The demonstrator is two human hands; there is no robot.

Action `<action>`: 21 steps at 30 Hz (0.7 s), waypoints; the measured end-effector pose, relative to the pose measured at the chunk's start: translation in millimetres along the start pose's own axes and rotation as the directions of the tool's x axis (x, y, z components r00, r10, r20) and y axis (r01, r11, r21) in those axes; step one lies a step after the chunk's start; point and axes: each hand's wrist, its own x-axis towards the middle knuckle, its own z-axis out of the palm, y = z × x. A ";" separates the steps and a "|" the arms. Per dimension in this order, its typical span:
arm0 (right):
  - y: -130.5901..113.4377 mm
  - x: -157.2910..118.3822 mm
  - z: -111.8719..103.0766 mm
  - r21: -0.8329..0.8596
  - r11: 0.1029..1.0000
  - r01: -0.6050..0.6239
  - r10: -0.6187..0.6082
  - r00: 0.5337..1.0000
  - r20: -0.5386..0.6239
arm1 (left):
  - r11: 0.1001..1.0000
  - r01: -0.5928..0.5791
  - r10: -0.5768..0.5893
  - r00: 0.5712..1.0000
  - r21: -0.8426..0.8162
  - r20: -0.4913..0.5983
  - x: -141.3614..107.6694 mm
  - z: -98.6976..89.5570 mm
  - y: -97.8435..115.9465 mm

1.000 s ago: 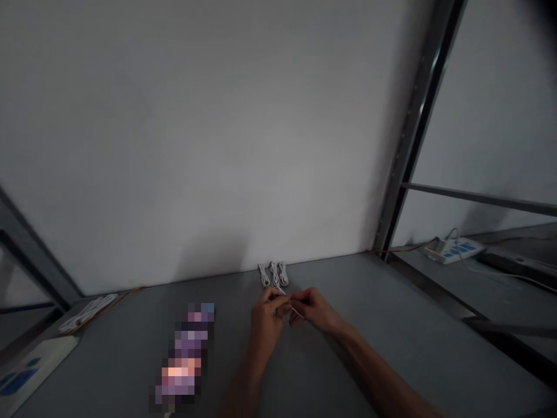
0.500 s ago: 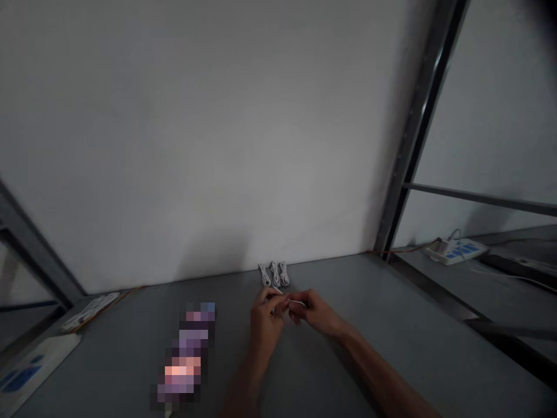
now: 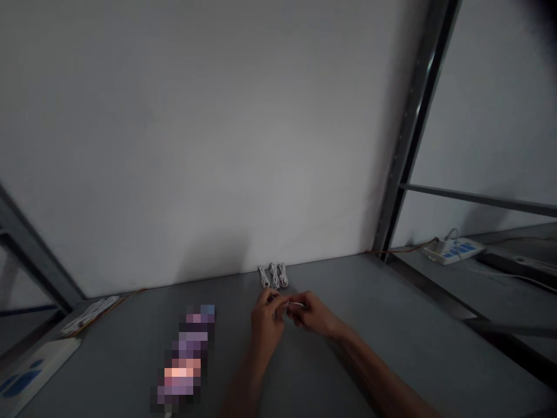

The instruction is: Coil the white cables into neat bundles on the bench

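Note:
A thin white cable (image 3: 297,303) runs between my two hands, mostly covered by the fingers. My left hand (image 3: 268,316) pinches one part of it, its fingers bent around what they hold. Just to the right, my right hand (image 3: 310,313) grips the cable between thumb and fingers, the fingertips of both hands almost meeting. Beyond the hands, near the wall, three bundled white cables lie side by side: a left bundle (image 3: 263,276), a middle bundle (image 3: 274,275) and a right bundle (image 3: 283,274).
On the grey tabletop (image 3: 348,284), a pixelated object (image 3: 185,357) lies left of my hands. A power strip (image 3: 37,371) and a coiled white cable (image 3: 91,313) are at far left. Another power strip (image 3: 456,251) stands beyond the metal post (image 3: 404,139) at right.
The fingertips have drawn slightly closer together on the cable, and less of it shows. The bundles have stayed in place; the view has shifted a little.

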 end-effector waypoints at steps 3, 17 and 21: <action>-0.4 -0.1 0.3 0.024 1.000 -0.005 0.004 1.000 0.010 | 1.000 0.014 -0.014 1.000 0.005 -0.011 1.0 -0.8 1.2; 5.5 0.0 -0.9 -0.014 1.000 -0.014 0.014 0.998 0.061 | 0.997 -0.023 0.017 0.996 0.069 0.085 7.2 -7.4 5.3; 6.4 0.2 1.3 -0.060 0.998 0.017 -0.013 0.998 0.058 | 0.994 -0.014 0.004 0.996 0.113 0.094 5.7 -7.1 7.1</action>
